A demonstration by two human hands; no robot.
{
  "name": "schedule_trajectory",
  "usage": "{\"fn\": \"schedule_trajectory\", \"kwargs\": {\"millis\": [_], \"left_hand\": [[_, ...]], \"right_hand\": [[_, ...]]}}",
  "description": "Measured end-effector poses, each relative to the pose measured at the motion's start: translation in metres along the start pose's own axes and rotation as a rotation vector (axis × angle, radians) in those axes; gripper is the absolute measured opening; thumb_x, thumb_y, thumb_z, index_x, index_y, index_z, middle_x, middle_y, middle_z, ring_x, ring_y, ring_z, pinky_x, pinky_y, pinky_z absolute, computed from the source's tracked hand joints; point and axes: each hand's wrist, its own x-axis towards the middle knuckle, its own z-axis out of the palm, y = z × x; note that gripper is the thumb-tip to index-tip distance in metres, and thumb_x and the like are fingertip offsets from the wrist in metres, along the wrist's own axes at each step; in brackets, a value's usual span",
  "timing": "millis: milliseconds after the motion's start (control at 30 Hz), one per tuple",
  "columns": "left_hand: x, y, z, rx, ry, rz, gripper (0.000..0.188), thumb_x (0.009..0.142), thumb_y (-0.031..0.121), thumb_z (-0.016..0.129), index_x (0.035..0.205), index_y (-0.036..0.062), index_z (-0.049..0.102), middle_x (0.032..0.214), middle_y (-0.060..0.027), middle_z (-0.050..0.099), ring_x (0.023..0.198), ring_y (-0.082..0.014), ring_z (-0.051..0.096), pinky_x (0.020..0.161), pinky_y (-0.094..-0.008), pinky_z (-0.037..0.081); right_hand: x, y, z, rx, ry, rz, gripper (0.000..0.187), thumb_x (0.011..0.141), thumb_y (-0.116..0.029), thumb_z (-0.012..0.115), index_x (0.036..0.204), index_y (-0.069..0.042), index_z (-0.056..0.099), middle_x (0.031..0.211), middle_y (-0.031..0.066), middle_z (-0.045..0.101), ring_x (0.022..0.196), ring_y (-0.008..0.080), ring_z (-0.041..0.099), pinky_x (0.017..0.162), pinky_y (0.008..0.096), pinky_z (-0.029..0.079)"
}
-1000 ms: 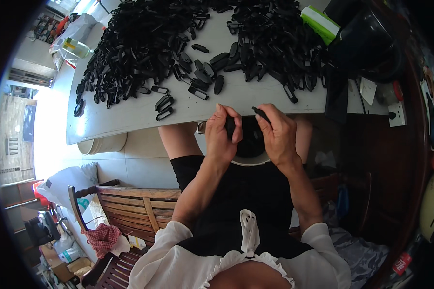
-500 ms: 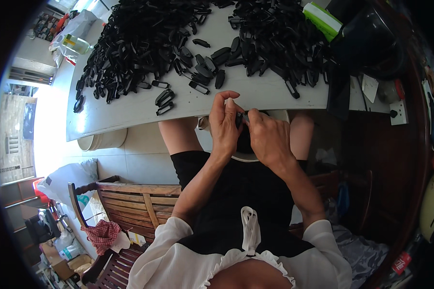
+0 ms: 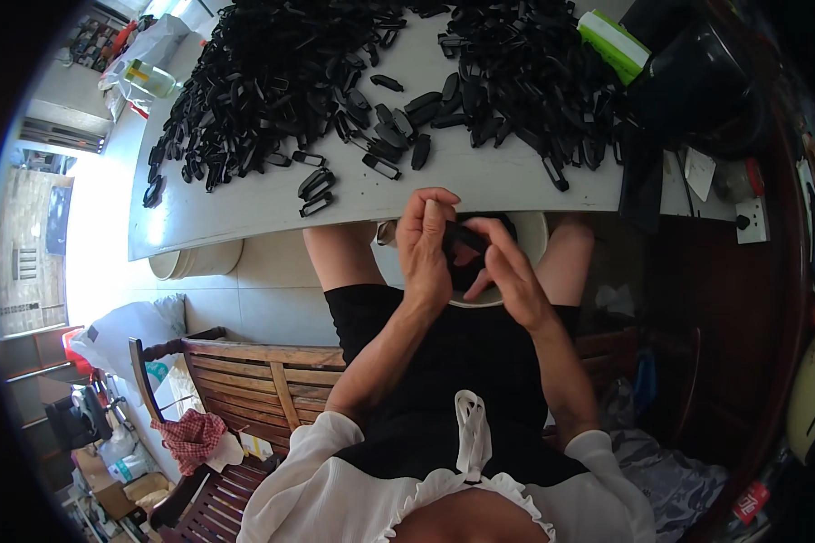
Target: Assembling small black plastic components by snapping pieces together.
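My left hand (image 3: 426,246) is just off the table's near edge, thumb raised and fingers curled. It is closed on a small black plastic piece (image 3: 466,239), partly hidden between the two hands. On the other side, my right hand (image 3: 514,276) has its thumb and fingers spread apart, with the fingertips close to that piece. Whether they touch it I cannot tell. Below both hands, between my knees, sits a bucket with a pale rim (image 3: 541,242) and dark contents.
A large heap of black plastic pieces (image 3: 272,81) covers the left of the white table (image 3: 235,217); a second heap (image 3: 534,90) lies to the right. Several loose pieces lie between them. A green-and-white box (image 3: 614,45) and a black container (image 3: 697,86) stand at far right.
My right hand has opened and turned, its fingers spreading away from the left hand. More of the black piece shows between them. The view has shifted slightly.
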Motion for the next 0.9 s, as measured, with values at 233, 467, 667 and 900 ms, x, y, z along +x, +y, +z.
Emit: {"fn": "schedule_trajectory", "kwargs": {"millis": [233, 467, 667, 900], "left_hand": [[0.007, -0.006, 0.008, 0.357, -0.003, 0.245, 0.041, 0.103, 0.034, 0.026, 0.107, 0.0049, 0.055, 0.107, -0.0063, 0.051, 0.098, -0.0172, 0.044, 0.088, -0.0285, 0.033], [0.012, -0.003, 0.001, 0.73, -0.017, 0.446, 0.031, 0.098, 0.029, 0.037, 0.103, 0.0048, 0.056, 0.097, -0.0101, 0.053, 0.089, -0.0264, 0.045, 0.081, -0.0343, 0.035], [0.067, 0.013, -0.01, 1.488, 0.299, 0.752, 0.03, 0.068, 0.022, 0.075, 0.085, 0.0064, 0.057, 0.083, -0.0092, 0.05, 0.079, -0.0276, 0.048, 0.068, -0.0378, 0.037], [0.077, -0.001, -0.022, 1.609, 0.208, 0.64, 0.027, 0.068, 0.014, 0.075, 0.085, 0.0065, 0.057, 0.086, -0.008, 0.052, 0.082, -0.0278, 0.05, 0.07, -0.0374, 0.04]], "right_hand": [[0.005, 0.027, 0.02, -0.393, 0.148, -0.352, 0.048, 0.1, -0.035, 0.038, 0.124, 0.006, 0.041, 0.113, 0.0144, 0.046, 0.104, 0.024, 0.047, 0.094, 0.0323, 0.036], [0.001, 0.028, 0.007, -0.025, 0.226, -0.237, 0.029, 0.093, -0.026, 0.058, 0.093, 0.002, 0.054, 0.072, -0.0002, 0.052, 0.062, 0.0076, 0.047, 0.058, 0.0208, 0.039], [-0.005, 0.042, -0.024, -0.598, 0.26, 0.036, 0.025, 0.089, -0.023, 0.063, 0.086, 0.001, 0.056, 0.068, 0.0065, 0.055, 0.055, 0.0124, 0.053, 0.048, 0.0269, 0.043], [0.001, 0.037, -0.02, -1.055, 0.129, 0.08, 0.021, 0.083, -0.018, 0.067, 0.088, 0.0, 0.059, 0.078, 0.0117, 0.061, 0.066, 0.0253, 0.06, 0.058, 0.0348, 0.046]]}}
